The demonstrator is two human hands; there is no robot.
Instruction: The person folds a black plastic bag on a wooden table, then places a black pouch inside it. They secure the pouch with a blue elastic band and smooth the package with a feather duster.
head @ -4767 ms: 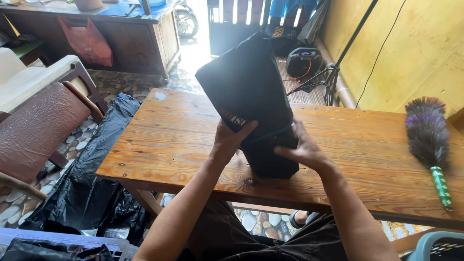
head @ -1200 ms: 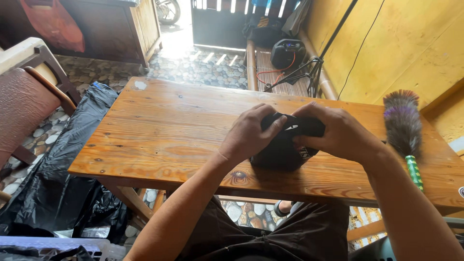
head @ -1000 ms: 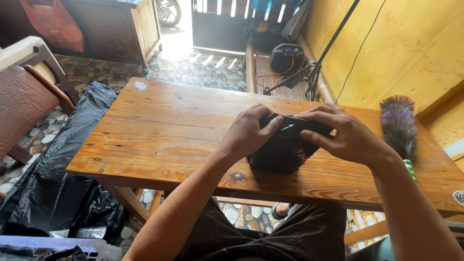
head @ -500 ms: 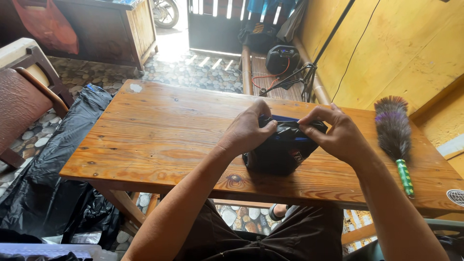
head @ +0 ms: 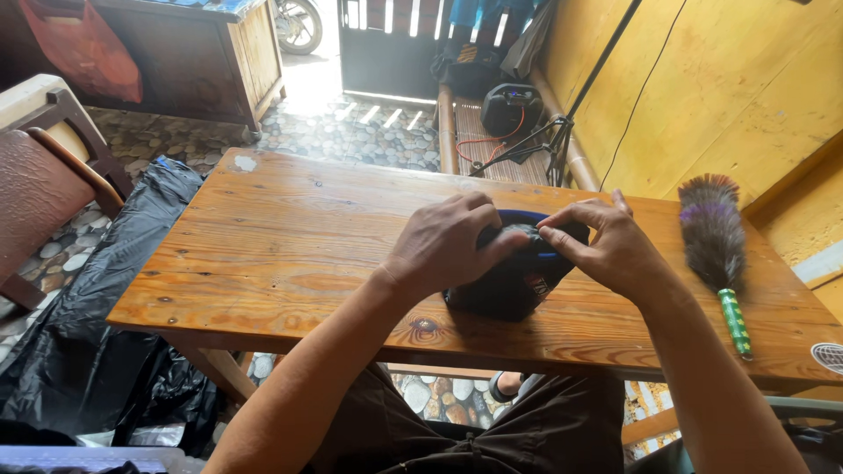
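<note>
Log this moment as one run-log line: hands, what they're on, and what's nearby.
left hand: on black bundle | right hand: pinching its top | bundle: resting on wooden table | feather duster: lying apart, right

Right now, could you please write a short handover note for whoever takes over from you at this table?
Left hand: gripping the folded black cloth bundle from its left side.
Right hand: fingertips pinching the bundle's top edge.
The bundle rests on the wooden table, near the front edge, compact, with blue trim showing.
Feather duster lies untouched at the right.
Done: cloth is folded small. Left: cannot tell from this view.
</note>
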